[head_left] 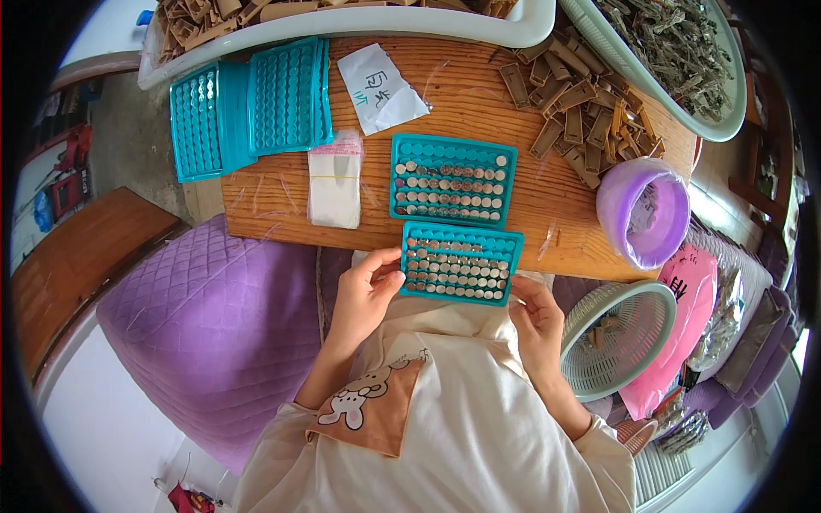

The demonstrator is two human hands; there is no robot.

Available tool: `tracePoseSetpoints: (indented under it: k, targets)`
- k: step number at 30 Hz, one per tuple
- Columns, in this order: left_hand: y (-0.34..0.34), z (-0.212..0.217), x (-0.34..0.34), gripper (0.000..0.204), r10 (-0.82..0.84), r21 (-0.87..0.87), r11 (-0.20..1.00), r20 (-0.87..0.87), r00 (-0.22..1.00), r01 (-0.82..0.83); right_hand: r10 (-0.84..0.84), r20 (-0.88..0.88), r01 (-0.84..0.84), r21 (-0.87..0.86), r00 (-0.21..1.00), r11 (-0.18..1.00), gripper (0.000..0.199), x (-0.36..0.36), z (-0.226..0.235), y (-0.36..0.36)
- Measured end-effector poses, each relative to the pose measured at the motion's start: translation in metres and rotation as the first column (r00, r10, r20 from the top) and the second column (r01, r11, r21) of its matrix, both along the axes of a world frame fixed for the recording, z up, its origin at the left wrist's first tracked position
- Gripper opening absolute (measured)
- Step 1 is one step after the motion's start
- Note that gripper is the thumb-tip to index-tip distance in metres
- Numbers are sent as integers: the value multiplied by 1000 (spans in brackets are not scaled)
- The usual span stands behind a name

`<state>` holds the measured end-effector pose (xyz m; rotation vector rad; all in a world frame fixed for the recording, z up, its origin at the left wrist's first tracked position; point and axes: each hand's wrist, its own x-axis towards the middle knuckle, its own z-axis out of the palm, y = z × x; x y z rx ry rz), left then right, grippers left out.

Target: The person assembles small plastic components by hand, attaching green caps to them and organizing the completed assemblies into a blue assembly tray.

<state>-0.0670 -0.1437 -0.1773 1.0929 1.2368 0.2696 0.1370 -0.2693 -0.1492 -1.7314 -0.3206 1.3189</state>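
Both my hands hold a teal plastic tray (516,248) at the table's near edge, tilted toward me. Rows of small round silvery discs (453,279) sit in its pockets; pockets along its far side are bare. My left hand (366,291) pinches the left edge, thumb in front. At the lower right corner, my right hand (537,318) has its fingers curled against the edge, partly hidden. Just beyond lies a second teal tray (449,152) on the table, also partly filled with discs, with most of its far rows bare.
Stacked teal trays (286,94) stand at the far left, beside a white bundle of slips (334,188) and a paper note (380,90). Brown plastic casings (577,111) are heaped at right, near a purple lined bin (611,209). A green basket (658,329) sits lower right.
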Motion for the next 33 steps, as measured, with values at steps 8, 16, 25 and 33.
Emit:
tracePoseSetpoints:
  k: [8,16,25,33]
  targets:
    - [-16,-13,-9,27,-38,-19,999,-35,999,37,50,-20,-51,-64,999,997,32,-5,-4,-14]
    - [-15,-17,-8,26,84,-251,967,141,986,-47,48,-4,-48,-66,999,997,32,-3,-16,-13]
    - [-20,-27,-12,24,115,-307,950,187,976,-53,195,479,-208,-27,856,978,29,1,-8,4]
    - [-27,-36,-17,26,139,-309,948,194,971,-74,283,909,-610,-40,308,792,41,5,2,91]
